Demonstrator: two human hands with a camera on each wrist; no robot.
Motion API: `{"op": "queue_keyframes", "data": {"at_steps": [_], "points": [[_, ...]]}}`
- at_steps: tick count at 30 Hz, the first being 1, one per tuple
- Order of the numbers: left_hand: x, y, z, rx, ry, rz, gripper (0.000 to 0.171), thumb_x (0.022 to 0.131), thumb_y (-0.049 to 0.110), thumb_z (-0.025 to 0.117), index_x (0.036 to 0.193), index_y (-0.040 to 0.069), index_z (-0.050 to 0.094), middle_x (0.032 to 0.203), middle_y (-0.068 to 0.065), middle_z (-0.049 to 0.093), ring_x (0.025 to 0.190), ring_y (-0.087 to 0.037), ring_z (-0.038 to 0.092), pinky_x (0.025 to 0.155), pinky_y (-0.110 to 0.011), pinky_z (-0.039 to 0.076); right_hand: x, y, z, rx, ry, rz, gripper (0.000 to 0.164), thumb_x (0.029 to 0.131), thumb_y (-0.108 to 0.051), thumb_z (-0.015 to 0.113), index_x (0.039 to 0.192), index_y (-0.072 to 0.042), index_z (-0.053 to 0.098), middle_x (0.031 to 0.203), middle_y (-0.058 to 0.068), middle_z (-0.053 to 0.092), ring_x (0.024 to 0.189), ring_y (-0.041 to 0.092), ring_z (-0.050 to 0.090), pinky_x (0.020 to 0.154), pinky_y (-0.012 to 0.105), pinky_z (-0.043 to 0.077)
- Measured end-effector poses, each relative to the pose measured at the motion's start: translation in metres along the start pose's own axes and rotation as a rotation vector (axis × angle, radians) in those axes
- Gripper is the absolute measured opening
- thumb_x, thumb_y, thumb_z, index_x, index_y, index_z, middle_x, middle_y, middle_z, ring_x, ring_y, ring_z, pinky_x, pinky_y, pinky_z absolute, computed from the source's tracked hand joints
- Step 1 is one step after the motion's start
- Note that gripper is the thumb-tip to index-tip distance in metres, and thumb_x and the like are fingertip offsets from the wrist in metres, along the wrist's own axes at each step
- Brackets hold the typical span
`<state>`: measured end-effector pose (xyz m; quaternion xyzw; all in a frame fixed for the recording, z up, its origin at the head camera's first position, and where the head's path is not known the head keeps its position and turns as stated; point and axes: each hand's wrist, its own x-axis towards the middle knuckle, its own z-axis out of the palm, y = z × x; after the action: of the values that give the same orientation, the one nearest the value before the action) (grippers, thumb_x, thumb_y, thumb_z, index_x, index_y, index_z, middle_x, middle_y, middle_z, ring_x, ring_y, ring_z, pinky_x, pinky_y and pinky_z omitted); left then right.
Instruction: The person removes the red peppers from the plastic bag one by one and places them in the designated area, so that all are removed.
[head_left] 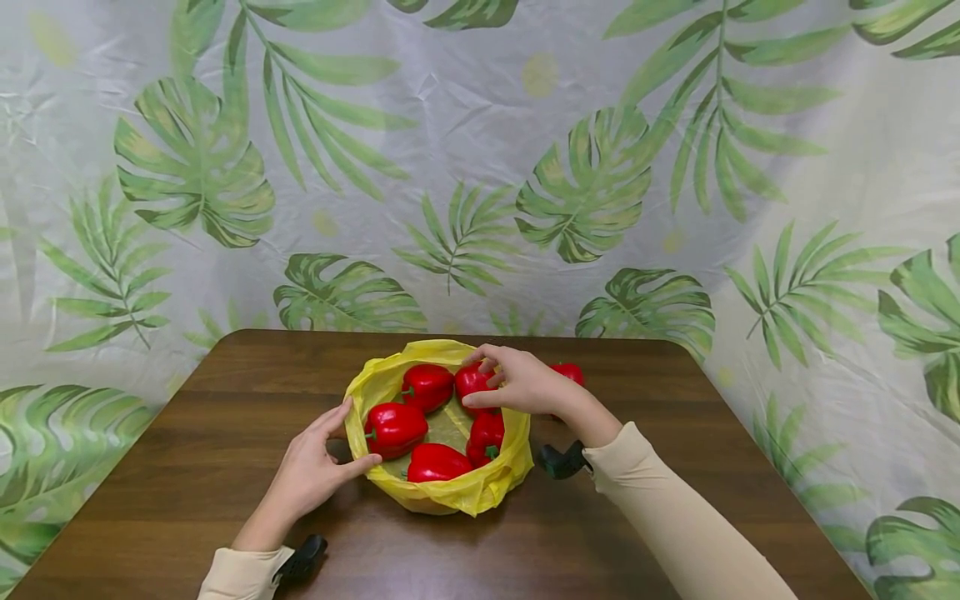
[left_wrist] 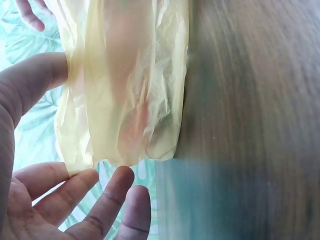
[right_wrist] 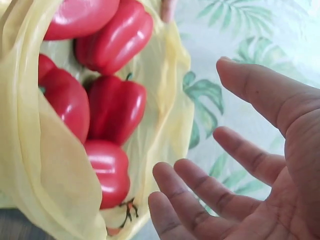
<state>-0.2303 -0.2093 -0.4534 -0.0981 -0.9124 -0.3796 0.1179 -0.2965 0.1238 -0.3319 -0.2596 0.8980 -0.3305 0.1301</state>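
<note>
from my remote seat, the head camera gives me a person's two bare hands at a yellow bag [head_left: 495, 483] standing on a dark brown table [head_left: 225, 433]; five red peppers [head_left: 397, 429] lie inside it, spread around its floor; the left hand [head_left: 307, 467] rests at the bag's left rim, index finger and thumb well apart against the edge, fingers relaxed rather than clenched; the right hand [head_left: 525, 383] hovers over the bag's far right side, thumb and fingers parted and slightly bent, released and holding nothing; a sixth pepper [head_left: 567, 372] sits on the table outside the bag, partly hidden behind the right arm; beige sleeves [head_left: 682, 517] and black wrist devices [head_left: 302, 558] show on both arms; a leaf-print curtain [head_left: 450, 125] hangs behind;

on the left wrist camera, i have the bag's thin, creased wall from outside, reddish shapes showing dimly through it; the thumb and foremost fingers touch its edge, while the other fingers spread loosely beside it;

on the right wrist camera, i look into the bag's mouth, where the five peppers lie close together; an orange and black print marks the plastic; the right hand shows its palm, fingers loose and apart from the peppers
</note>
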Motion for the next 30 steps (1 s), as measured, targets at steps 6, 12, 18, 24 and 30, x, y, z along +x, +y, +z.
{"op": "queue_keyframes", "data": {"at_steps": [6, 12, 18, 24, 30], "points": [[0.000, 0.000, 0.000, -0.006, -0.024, -0.009, 0.102, 0.080, 0.040, 0.096, 0.161, 0.002, 0.047, 0.155, -0.020, 0.059, 0.112, -0.028, 0.071, 0.073, -0.023, 0.058, 0.004, -0.007, 0.010, -0.067, -0.074, -0.050, 0.057, 0.096, -0.036, 0.081, 0.145, -0.015, 0.059, 0.144, 0.019, 0.063, 0.127, 0.036, 0.067, 0.102, 0.045, 0.059], [0.000, 0.001, 0.000, -0.001, -0.027, 0.000, 0.103, 0.080, 0.040, 0.097, 0.161, 0.002, 0.047, 0.156, -0.020, 0.058, 0.113, -0.027, 0.071, 0.075, -0.024, 0.059, 0.012, -0.014, 0.018, -0.070, -0.183, -0.067, 0.057, 0.096, -0.032, 0.083, 0.145, -0.015, 0.060, 0.143, 0.012, 0.063, 0.130, 0.035, 0.065, 0.109, 0.046, 0.056], [0.000, 0.000, 0.000, 0.003, -0.034, 0.006, 0.103, 0.080, 0.041, 0.096, 0.161, 0.001, 0.046, 0.158, -0.020, 0.057, 0.114, -0.028, 0.071, 0.076, -0.026, 0.060, 0.023, -0.023, 0.023, -0.119, -0.284, -0.077, 0.053, 0.096, -0.030, 0.084, 0.142, -0.017, 0.062, 0.142, 0.006, 0.065, 0.124, 0.027, 0.066, 0.110, 0.041, 0.055], [0.000, 0.000, 0.000, 0.002, -0.038, 0.005, 0.103, 0.080, 0.041, 0.096, 0.162, 0.002, 0.046, 0.159, -0.020, 0.056, 0.115, -0.029, 0.070, 0.076, -0.027, 0.061, 0.034, -0.036, 0.026, -0.164, -0.367, -0.054, 0.059, 0.095, -0.032, 0.083, 0.147, -0.015, 0.060, 0.145, 0.009, 0.063, 0.129, 0.031, 0.065, 0.108, 0.041, 0.056], [0.000, 0.001, 0.001, 0.002, -0.036, 0.011, 0.102, 0.080, 0.040, 0.096, 0.161, 0.001, 0.047, 0.160, -0.020, 0.054, 0.115, -0.029, 0.071, 0.076, -0.028, 0.061, 0.040, -0.039, 0.037, -0.212, -0.421, -0.014, 0.061, 0.092, -0.033, 0.087, 0.145, -0.019, 0.061, 0.147, 0.015, 0.062, 0.130, 0.031, 0.064, 0.099, 0.037, 0.058]]}}
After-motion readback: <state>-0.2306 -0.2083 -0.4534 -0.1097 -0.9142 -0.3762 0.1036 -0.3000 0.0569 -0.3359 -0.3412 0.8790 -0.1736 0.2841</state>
